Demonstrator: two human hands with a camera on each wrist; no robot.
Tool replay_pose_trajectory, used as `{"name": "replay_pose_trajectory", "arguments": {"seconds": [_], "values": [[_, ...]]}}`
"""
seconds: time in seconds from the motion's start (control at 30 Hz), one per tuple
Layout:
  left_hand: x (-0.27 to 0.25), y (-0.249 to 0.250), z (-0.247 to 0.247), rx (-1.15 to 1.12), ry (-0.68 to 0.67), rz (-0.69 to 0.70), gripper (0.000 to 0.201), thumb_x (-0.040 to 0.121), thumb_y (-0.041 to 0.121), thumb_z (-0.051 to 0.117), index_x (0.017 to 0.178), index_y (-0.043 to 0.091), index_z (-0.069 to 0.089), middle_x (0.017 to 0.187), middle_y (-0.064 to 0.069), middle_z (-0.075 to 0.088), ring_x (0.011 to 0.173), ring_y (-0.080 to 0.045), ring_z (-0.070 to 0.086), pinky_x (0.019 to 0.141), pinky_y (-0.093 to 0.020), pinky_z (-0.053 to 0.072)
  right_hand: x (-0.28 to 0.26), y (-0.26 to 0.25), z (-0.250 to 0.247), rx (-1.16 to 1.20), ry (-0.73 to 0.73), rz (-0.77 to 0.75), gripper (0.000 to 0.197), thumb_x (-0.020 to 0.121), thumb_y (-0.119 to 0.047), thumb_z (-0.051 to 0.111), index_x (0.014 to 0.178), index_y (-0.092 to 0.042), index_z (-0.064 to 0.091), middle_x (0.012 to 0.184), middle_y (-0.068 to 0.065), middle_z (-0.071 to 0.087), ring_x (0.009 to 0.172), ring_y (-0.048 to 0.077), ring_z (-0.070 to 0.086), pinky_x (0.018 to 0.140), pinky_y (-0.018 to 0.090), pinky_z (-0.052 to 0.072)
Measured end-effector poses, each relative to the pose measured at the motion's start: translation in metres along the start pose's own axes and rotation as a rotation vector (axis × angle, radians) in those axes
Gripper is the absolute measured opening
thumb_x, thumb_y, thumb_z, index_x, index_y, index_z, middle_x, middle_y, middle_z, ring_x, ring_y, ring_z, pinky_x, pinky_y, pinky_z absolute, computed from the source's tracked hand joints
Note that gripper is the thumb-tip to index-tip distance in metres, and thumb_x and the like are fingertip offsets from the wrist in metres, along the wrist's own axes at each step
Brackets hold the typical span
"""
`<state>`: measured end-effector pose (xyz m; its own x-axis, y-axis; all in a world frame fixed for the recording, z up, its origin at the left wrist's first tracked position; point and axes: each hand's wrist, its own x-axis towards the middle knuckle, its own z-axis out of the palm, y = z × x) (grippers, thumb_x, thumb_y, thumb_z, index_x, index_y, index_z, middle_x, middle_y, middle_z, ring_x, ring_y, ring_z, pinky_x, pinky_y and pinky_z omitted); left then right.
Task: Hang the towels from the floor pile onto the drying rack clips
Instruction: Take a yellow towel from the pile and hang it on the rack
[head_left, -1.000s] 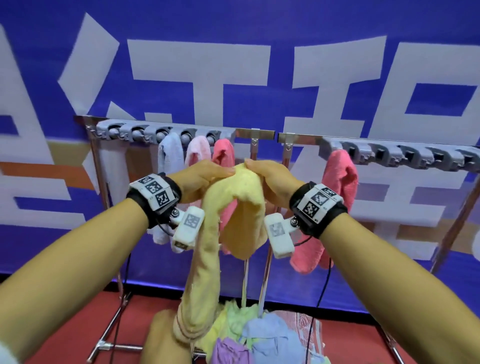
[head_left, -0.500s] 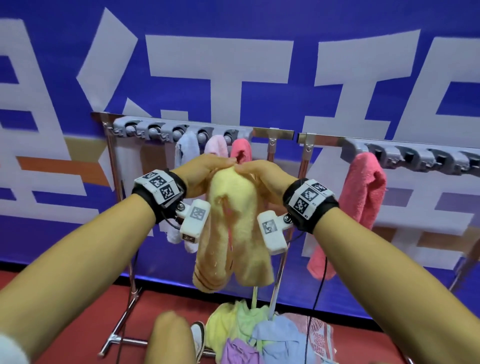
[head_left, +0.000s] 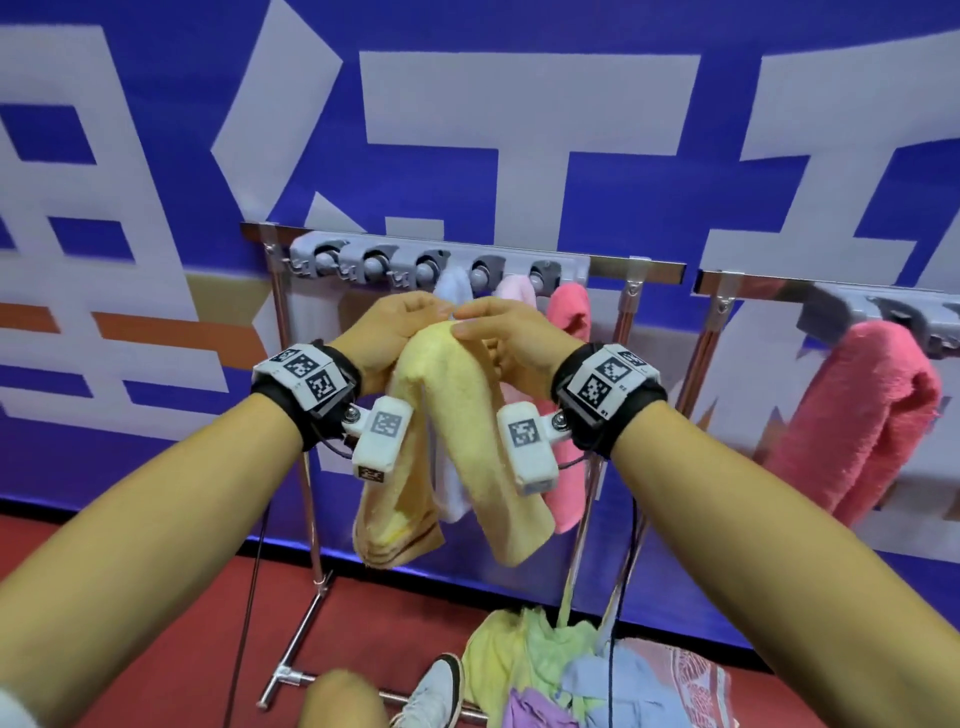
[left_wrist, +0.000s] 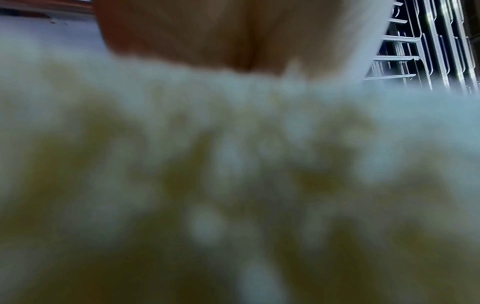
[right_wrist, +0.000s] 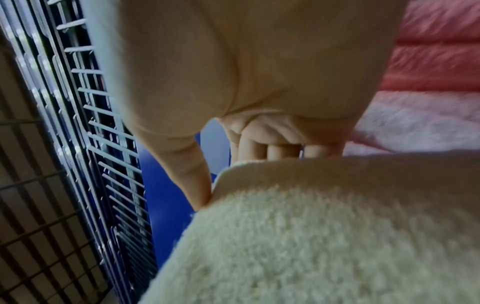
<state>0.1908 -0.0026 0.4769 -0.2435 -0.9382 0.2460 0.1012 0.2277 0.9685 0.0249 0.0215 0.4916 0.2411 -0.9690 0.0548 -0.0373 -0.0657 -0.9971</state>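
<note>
A yellow towel (head_left: 457, 415) hangs folded over, both ends dangling, in front of the drying rack. My left hand (head_left: 395, 332) and right hand (head_left: 504, 338) grip its folded top from either side, just below the grey clip bar (head_left: 431, 265). In the left wrist view the yellow towel (left_wrist: 233, 185) fills the picture as a blur. From the right wrist the towel (right_wrist: 311, 226) lies under my curled fingers (right_wrist: 272, 150). A pale blue towel (head_left: 454, 286), a light pink towel (head_left: 514, 288) and a bright pink towel (head_left: 569, 322) hang from clips behind my hands.
A second clip bar (head_left: 883, 317) on the right holds another pink towel (head_left: 857, 415). The floor pile of towels (head_left: 571, 675) lies on the red floor by the rack's foot (head_left: 291, 675). My shoe (head_left: 431, 691) and knee (head_left: 343, 701) are below. A blue banner wall (head_left: 467, 130) stands behind.
Both hands have lifted the yellow towel clear of the floor pile and closer to the left clip bar. Its long left end now hangs free and shorter.
</note>
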Motion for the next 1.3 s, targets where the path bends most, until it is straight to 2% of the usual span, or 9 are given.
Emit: {"name": "replay_pose_trajectory", "arguments": {"seconds": [0.2, 0.37, 0.53, 0.63, 0.73, 0.93, 1.07, 1.17, 1.3], "values": [[0.022, 0.006, -0.047, 0.031, 0.083, 0.015, 0.02, 0.099, 0.019, 0.058, 0.08, 0.014, 0.059, 0.06, 0.004, 0.065, 0.053, -0.007, 0.057, 0.05, -0.02, 0.048, 0.048, -0.02, 0.039, -0.057, 0.03, -0.045, 0.021, 0.088, 0.001, 0.064, 0.081, -0.017, 0.057, 0.07, -0.002, 0.059, 0.051, 0.003, 0.057, 0.04, 0.015, 0.039], [0.04, 0.0, -0.089, 0.009, 0.179, 0.036, 0.017, 0.101, 0.026, 0.056, 0.097, 0.011, 0.063, 0.08, 0.001, 0.067, 0.072, -0.01, 0.063, 0.069, -0.025, 0.052, 0.088, -0.032, 0.072, -0.076, 0.058, -0.049, 0.021, 0.088, 0.002, 0.065, 0.084, -0.018, 0.057, 0.083, 0.003, 0.06, 0.076, 0.015, 0.057, 0.069, 0.027, 0.049], [0.047, -0.011, -0.123, -0.083, 0.388, 0.063, 0.01, 0.095, 0.029, 0.064, 0.089, 0.022, 0.064, 0.084, -0.002, 0.067, 0.085, -0.018, 0.061, 0.079, -0.035, 0.049, 0.12, -0.039, 0.096, -0.082, 0.105, -0.042, 0.023, 0.091, 0.001, 0.062, 0.102, -0.018, 0.055, 0.098, 0.007, 0.059, 0.082, 0.021, 0.059, 0.07, 0.031, 0.053], [0.046, -0.015, -0.132, -0.103, 0.37, 0.175, 0.01, 0.089, 0.029, 0.062, 0.087, 0.02, 0.064, 0.074, 0.008, 0.066, 0.074, -0.009, 0.06, 0.072, -0.03, 0.048, 0.139, -0.045, 0.098, -0.094, 0.153, -0.048, 0.023, 0.089, -0.002, 0.064, 0.098, -0.022, 0.057, 0.122, 0.012, 0.059, 0.11, 0.029, 0.06, 0.096, 0.045, 0.052], [0.047, -0.019, -0.135, -0.171, 0.29, 0.25, 0.037, 0.071, 0.022, 0.059, 0.108, 0.015, 0.063, 0.099, 0.0, 0.066, 0.093, -0.011, 0.062, 0.081, -0.023, 0.049, 0.149, -0.055, 0.096, -0.139, 0.16, -0.03, 0.035, 0.081, -0.006, 0.07, 0.111, -0.019, 0.057, 0.117, 0.006, 0.058, 0.118, 0.027, 0.054, 0.105, 0.046, 0.045], [0.058, -0.044, -0.132, 0.256, 0.224, 0.332, 0.072, 0.066, 0.005, 0.06, 0.137, 0.016, 0.049, 0.128, -0.005, 0.059, 0.116, -0.018, 0.058, 0.095, -0.033, 0.05, 0.154, -0.068, 0.079, -0.166, 0.09, 0.038, 0.041, 0.093, 0.0, 0.051, 0.129, -0.018, 0.051, 0.1, 0.012, 0.05, 0.079, 0.023, 0.048, 0.07, 0.035, 0.045], [0.073, -0.053, -0.123, 0.345, 0.409, 0.347, 0.055, 0.076, -0.004, 0.046, 0.121, 0.018, 0.067, 0.108, 0.006, 0.071, 0.104, -0.013, 0.065, 0.096, -0.038, 0.054, 0.16, -0.068, 0.069, -0.311, 0.185, 0.007, 0.024, 0.09, 0.005, 0.049, 0.097, -0.017, 0.056, 0.083, 0.01, 0.045, 0.067, 0.021, 0.042, 0.061, 0.032, 0.039], [0.083, -0.051, -0.115, 0.343, 0.491, 0.324, 0.051, 0.08, -0.006, 0.045, 0.118, 0.016, 0.07, 0.105, 0.007, 0.07, 0.103, -0.012, 0.064, 0.097, -0.033, 0.053, 0.166, -0.068, 0.058, -0.556, 0.242, -0.059, 0.019, 0.086, 0.004, 0.05, 0.075, -0.011, 0.051, 0.067, 0.007, 0.041, 0.063, 0.023, 0.04, 0.062, 0.035, 0.036], [0.091, -0.045, -0.099, 0.356, 0.51, 0.323, 0.05, 0.081, -0.004, 0.046, 0.117, 0.018, 0.072, 0.111, 0.003, 0.071, 0.106, -0.013, 0.064, 0.095, -0.023, 0.051, 0.164, -0.069, 0.053, -0.996, 0.276, -0.08, 0.026, 0.084, -0.007, 0.046, 0.107, -0.013, 0.057, 0.093, 0.004, 0.057, 0.083, 0.023, 0.053, 0.08, 0.033, 0.044]]}}
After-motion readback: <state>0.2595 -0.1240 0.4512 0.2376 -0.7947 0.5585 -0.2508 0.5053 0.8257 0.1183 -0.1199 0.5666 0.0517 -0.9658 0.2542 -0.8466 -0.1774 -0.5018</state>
